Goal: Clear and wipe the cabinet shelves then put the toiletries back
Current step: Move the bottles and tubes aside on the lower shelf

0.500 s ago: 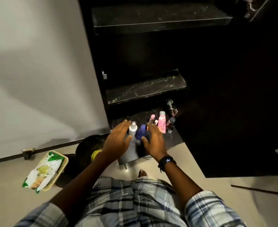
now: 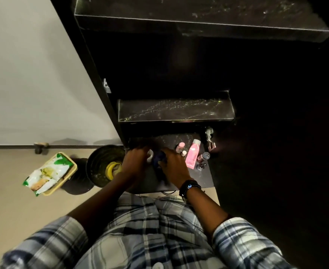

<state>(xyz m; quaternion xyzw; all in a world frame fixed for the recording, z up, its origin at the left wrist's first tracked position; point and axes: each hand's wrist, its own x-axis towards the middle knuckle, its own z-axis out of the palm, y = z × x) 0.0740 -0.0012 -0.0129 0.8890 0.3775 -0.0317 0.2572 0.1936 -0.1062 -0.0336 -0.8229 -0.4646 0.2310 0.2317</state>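
On the lowest dark cabinet shelf (image 2: 202, 179) stand several toiletries. My left hand (image 2: 135, 162) curls round a white bottle (image 2: 150, 153), mostly hidden behind its fingers. Beside it, my right hand (image 2: 176, 167) grips a dark blue bottle (image 2: 158, 159). To the right stand a pink tube (image 2: 192, 154), a small pink bottle (image 2: 180, 146) and a couple of small dark bottles (image 2: 203, 158). The middle shelf (image 2: 175, 110) and the top shelf (image 2: 198, 22) above hold nothing and show pale streaks.
A dark round bin (image 2: 101, 164) with a yellow thing inside stands left of the cabinet. Further left, a yellow tray (image 2: 70, 172) holds a green-and-white wipes pack (image 2: 47, 173). A metal hinge (image 2: 209, 136) sits at the shelf's right. A white wall fills the left.
Both hands were spread open around the white and blue bottles; now their fingers have closed round them. My head has leaned closer over the cabinet.
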